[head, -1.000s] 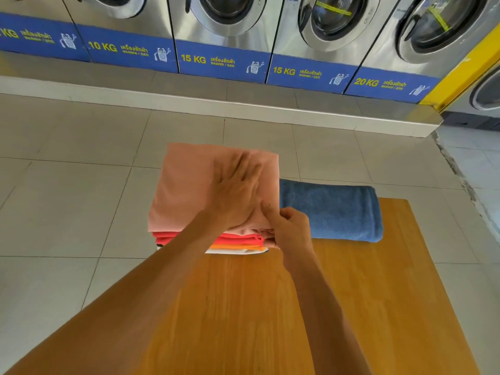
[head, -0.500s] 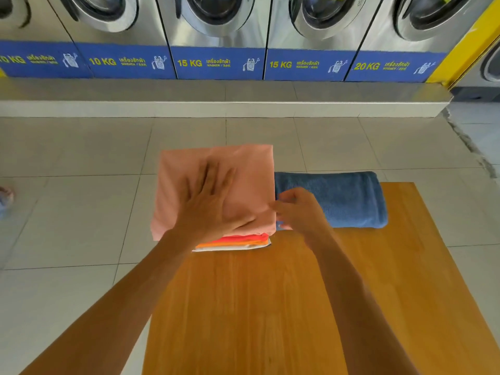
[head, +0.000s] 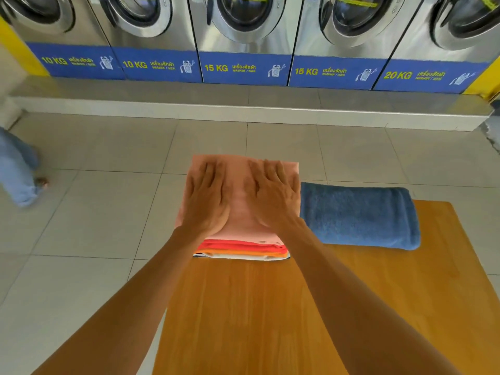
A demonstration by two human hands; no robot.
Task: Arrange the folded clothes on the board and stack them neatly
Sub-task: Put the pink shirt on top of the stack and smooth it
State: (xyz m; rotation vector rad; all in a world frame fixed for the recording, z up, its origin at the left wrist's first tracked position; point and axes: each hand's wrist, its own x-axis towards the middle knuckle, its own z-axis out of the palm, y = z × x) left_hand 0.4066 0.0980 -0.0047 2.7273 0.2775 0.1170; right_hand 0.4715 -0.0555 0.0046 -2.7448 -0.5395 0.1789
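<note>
Pressing flat, the fingers point(head: 213, 174) of the left hand point(head: 207, 204) lay straight and slightly spread on the pink cloth point(head: 238, 207), gripping nothing. The right hand point(head: 272, 197) rested beside it in the same way, palm down, fingers extended toward the far edge, the two hands close together but apart. The pink cloth topped a stack point(head: 243, 249) of folded clothes, with red, orange and white layers showing at the near edge. The stack sat at the far left corner of the wooden board point(head: 270, 307), its left side overhanging the board's edge. Just right of the stack, touching or nearly touching it, lay a folded blue towel point(head: 357, 215) along the far edge of the board. Beyond the board stretched a tiled floor point(head: 89, 231) and a row of washers point(head: 243, 36) with blue labels. At far left a blurred leg point(head: 16, 171) in light blue stood on the floor.
</note>
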